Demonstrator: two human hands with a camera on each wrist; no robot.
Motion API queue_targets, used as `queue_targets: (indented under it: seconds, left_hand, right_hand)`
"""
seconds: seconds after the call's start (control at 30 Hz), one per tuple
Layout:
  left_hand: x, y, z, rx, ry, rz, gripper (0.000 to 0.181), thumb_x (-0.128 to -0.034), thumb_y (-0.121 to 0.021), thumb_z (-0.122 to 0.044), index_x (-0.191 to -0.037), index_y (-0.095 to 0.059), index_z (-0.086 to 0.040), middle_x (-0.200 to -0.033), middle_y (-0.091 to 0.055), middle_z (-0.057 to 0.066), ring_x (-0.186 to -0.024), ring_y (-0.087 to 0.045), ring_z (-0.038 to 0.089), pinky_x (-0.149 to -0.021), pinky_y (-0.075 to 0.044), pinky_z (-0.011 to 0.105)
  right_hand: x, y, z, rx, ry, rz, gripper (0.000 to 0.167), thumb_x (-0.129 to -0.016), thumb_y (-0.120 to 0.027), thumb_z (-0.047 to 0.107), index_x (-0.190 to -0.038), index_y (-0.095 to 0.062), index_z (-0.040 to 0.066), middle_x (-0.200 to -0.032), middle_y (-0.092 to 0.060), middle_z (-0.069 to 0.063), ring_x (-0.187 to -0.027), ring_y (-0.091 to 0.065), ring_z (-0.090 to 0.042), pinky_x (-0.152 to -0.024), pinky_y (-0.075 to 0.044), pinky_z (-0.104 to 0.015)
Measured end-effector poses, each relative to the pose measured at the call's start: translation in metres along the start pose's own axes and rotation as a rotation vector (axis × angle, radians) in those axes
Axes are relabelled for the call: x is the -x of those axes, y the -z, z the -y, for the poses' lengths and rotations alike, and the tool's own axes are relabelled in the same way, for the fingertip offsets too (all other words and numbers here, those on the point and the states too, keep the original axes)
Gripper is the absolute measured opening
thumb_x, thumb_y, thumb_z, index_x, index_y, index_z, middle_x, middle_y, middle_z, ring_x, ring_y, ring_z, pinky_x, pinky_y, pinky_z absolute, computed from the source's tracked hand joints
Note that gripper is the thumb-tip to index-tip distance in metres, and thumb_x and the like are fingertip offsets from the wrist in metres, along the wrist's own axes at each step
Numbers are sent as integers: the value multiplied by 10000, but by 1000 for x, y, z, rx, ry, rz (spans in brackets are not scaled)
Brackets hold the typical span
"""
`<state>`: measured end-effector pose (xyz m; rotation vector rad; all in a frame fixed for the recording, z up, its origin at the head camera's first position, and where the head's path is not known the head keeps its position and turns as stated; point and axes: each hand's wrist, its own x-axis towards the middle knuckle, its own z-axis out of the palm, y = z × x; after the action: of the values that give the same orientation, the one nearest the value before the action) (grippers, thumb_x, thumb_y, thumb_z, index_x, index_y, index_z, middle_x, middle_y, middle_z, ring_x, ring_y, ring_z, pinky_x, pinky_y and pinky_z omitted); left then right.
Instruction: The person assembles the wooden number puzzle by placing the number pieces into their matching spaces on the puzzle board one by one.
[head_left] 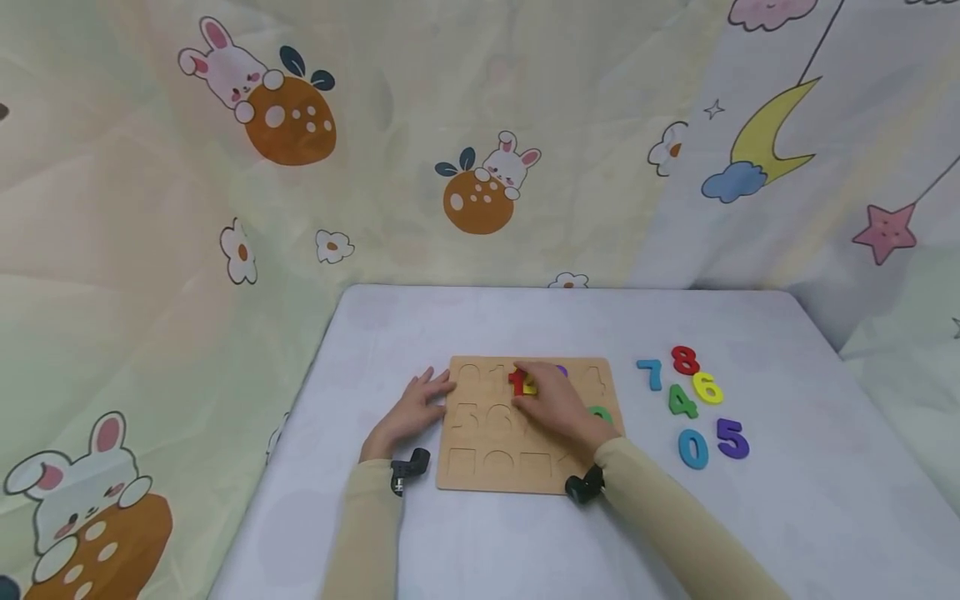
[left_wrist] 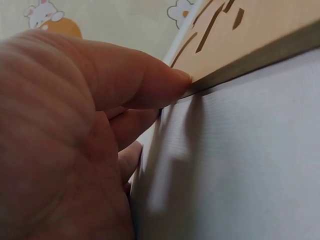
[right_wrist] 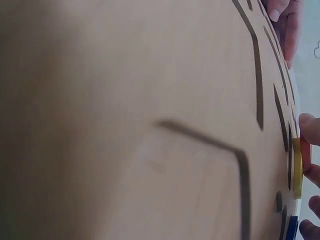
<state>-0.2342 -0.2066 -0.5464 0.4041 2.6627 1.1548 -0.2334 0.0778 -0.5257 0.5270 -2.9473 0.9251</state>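
Note:
A wooden number board point(head_left: 472, 467) with recessed outlines lies on the table. My left hand point(head_left: 408, 412) rests beside its left edge; in the left wrist view the thumb point(left_wrist: 165, 85) touches the board's corner edge point(left_wrist: 240, 67), fingers fairly straight. Over the upper middle of the board, my right hand point(head_left: 558, 404) pinches a red number piece point(head_left: 517, 382), which looks like a 1 and is partly covered by the fingers. Right by it is a yellow number piece point(head_left: 529, 387), mostly hidden. A purple piece point(head_left: 562, 370) and a green piece point(head_left: 600, 412) show on the board behind the hand.
Right of the board lie loose numbers: a blue 7 point(head_left: 651, 375), red 8 point(head_left: 685, 360), yellow 6 point(head_left: 707, 388), green 4 point(head_left: 682, 402), blue 0 point(head_left: 693, 449) and purple 5 point(head_left: 732, 439). The white table point(head_left: 810, 500) meets a printed cloth backdrop point(head_left: 405, 100).

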Motion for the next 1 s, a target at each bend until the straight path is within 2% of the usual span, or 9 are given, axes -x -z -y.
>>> queue_targets:
  seconds: [0.17,0.33,0.57,0.77,1.0]
  left_hand:
    - [1,-2,-2,-2,3,-9,525,-835,-657,-80,-1355,-584,-86,-1552,-365,-16,-1506,-91,246,-1224,8,483]
    - [1,-3,1,-14,-8,-17,524,-839,-661,-92,-1357,-582,-87,-1548,-371,-18,-1506,-97,230,-1229,11,448]
    - [2,-5,-1,-77,-37,-39,514,-850,-656,-107,-1358,-580,-80,-1547,-373,13,-1500,-131,257,-1229,-13,450]
    - [4,-6,-5,-110,-28,-38,506,-875,-646,-121,-1375,-566,-103,-1568,-328,-24,-1500,-135,223,-1229,-16,443]
    - [3,-7,-10,-65,-74,-50,478,-878,-621,-63,-1353,-589,-102,-1533,-401,-21,-1472,-238,187,-1234,-15,391]
  right_hand:
    - [-7,-5,-1,13,7,4,640,-849,-763,271,-1417,-505,129,-1355,-570,-58,-1286,-477,-264,-1090,-418,-430]
    - [-13,-10,1,5,8,21,630,-849,-762,291,-1407,-516,130,-1331,-581,-57,-1283,-475,-264,-1090,-417,-429]
    - [-17,-15,9,10,11,38,627,-838,-775,297,-1389,-532,123,-1344,-580,-56,-1293,-479,-263,-1099,-405,-424]
    - [-19,-17,11,22,7,41,611,-847,-765,305,-1389,-536,138,-1354,-581,-42,-1296,-479,-259,-1095,-409,-429]
    - [-23,-21,8,30,12,20,611,-848,-762,327,-1389,-538,150,-1351,-584,-40,-1283,-490,-270,-1076,-427,-461]
